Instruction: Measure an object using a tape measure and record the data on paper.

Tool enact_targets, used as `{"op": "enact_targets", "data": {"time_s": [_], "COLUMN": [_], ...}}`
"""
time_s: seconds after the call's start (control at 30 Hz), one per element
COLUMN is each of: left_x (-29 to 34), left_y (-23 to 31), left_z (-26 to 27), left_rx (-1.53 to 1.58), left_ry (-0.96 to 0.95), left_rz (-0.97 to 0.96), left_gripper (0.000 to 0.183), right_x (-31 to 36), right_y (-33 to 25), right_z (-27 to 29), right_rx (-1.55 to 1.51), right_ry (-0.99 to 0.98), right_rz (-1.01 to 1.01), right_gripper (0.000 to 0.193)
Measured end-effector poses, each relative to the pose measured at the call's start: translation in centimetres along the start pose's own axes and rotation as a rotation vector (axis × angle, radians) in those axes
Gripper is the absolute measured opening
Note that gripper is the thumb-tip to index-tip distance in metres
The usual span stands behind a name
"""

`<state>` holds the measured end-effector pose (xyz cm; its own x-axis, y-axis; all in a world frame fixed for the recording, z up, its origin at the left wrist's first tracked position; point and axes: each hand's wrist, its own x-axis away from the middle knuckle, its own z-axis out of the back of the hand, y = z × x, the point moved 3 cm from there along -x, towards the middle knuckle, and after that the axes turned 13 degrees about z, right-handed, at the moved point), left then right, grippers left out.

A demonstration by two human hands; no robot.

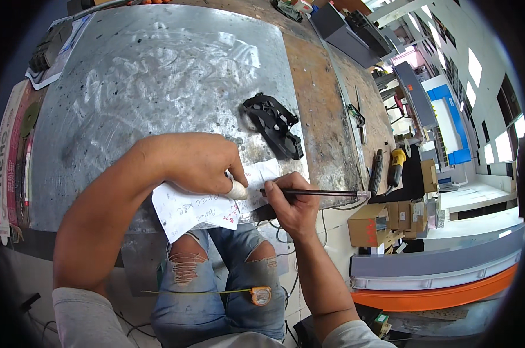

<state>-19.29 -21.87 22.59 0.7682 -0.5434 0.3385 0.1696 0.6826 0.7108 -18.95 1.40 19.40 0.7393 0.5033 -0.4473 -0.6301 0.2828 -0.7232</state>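
White sheets of paper (184,213) with handwriting lie overlapping at the near edge of a metal-topped table (175,75). My left hand (201,162) rests on them, its fingers curled and pressing the paper down. A white wrap (237,190) covers one of its digits. In my right hand (296,210) is a slim black pen (326,192), pinched between thumb and fingers, its tip at the right-hand sheet. Beyond the papers lies a tangle of black straps (274,124). On my lap sits an orange-and-white tape measure (261,296) with a yellow blade drawn out to the left.
A long pink-and-white box (10,151) stands at the left edge. Toward the right are a yellow-and-black power tool (396,165), cardboard boxes (367,226) and an orange beam (436,294). Cables (297,267) hang and trail below the table.
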Motion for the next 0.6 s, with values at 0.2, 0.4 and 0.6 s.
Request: {"op": "enact_targets", "data": {"time_s": [0.2,0.4,0.6], "left_x": [0.45,0.1,0.4], "left_y": [0.4,0.33,0.46], "left_z": [0.2,0.15,0.21], "left_rx": [0.015,0.003,-0.005], "left_ry": [-0.019,0.014,-0.006], "left_rz": [0.052,0.043,0.062], "left_gripper": [0.035,0.035,0.034], "right_x": [-0.15,-0.19,-0.12], "right_y": [-0.09,-0.24,-0.29], "right_z": [-0.08,0.09,0.06], "right_rx": [0.014,0.057,0.086], "right_ry": [0.06,-0.009,0.051], "right_rz": [0.053,0.187,0.032], "right_gripper": [0.017,0.016,0.017]}}
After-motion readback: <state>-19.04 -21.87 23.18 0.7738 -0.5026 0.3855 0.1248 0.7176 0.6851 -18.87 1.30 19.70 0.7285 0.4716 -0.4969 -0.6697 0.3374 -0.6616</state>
